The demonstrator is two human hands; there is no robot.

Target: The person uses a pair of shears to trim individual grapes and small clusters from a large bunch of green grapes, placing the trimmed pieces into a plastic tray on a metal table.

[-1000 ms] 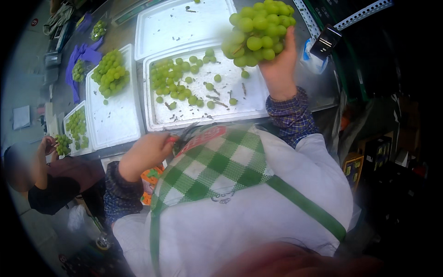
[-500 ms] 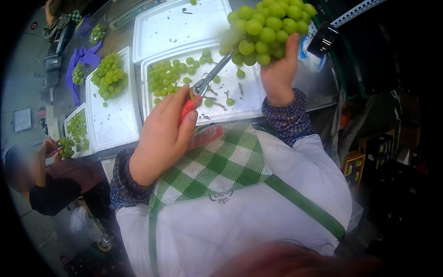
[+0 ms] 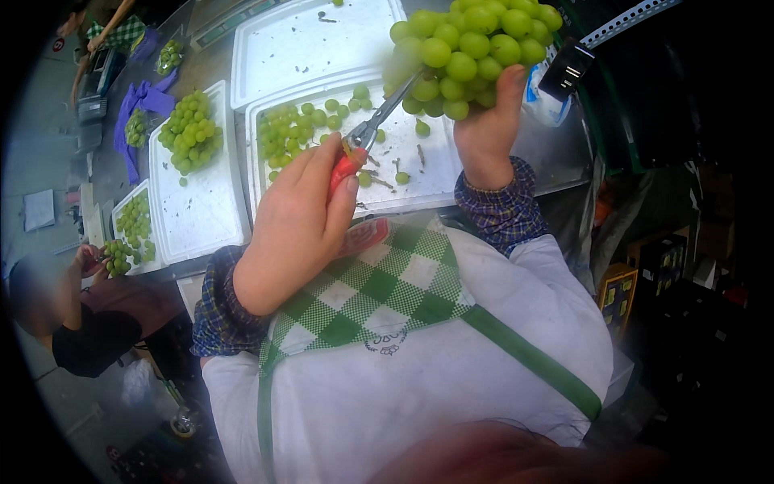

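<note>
Red-handled snips [image 3: 371, 129] are gripped in my left hand [image 3: 290, 226], fingers wrapped round the handles. Their grey blades slant up and right, the tips reaching the lower left side of a large bunch of green grapes [image 3: 476, 60]. My right hand [image 3: 488, 141] supports that bunch from below, thumb up along its right side; the other fingers are hidden behind the fruit. Beneath both hands lies a white foam tray [image 3: 435, 165]. Loose green grapes [image 3: 294, 129] crowd its left part, with a few grapes and stem bits scattered further right.
Another white tray [image 3: 298, 52] lies beyond. To the left, a whole bunch [image 3: 192, 133] sits on a further white tray [image 3: 197, 218], near a purple cloth [image 3: 145, 101]. A co-worker [image 3: 89, 323] handles grapes at far left. A black device [image 3: 567, 68] stands right of my bunch.
My left hand and the snips have moved slightly up and to the right. The held bunch has shifted a little. At the upper left, another person's arm has come further into view.
</note>
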